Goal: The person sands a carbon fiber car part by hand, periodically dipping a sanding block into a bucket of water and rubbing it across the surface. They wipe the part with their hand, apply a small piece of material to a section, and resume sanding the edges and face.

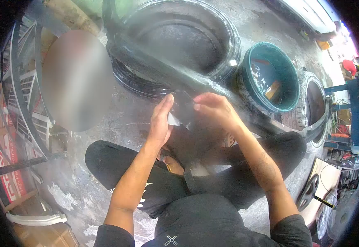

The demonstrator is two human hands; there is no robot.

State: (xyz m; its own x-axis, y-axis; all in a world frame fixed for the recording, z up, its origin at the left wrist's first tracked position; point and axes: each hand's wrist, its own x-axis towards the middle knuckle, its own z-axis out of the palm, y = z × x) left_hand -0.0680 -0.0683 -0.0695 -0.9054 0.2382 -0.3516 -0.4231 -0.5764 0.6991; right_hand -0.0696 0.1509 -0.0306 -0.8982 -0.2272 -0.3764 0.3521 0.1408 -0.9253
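A long, flat black rubber inner tube runs across the tyre and over toward my right knee. My left hand is closed at the near edge of the tube, its fingers held together and pointing away from me. A small pale grey patch shows beside its palm. Opposite it, my right hand has thumb and forefinger pinched together over the dark rubber; what they pinch I cannot tell. Haze blurs the area between the hands.
A teal tub with water stands at the right, near another tyre. Blue metal stand and assorted tools lie farther right. A metal rack and cardboard box are at left. A blurred oval covers part of the left side.
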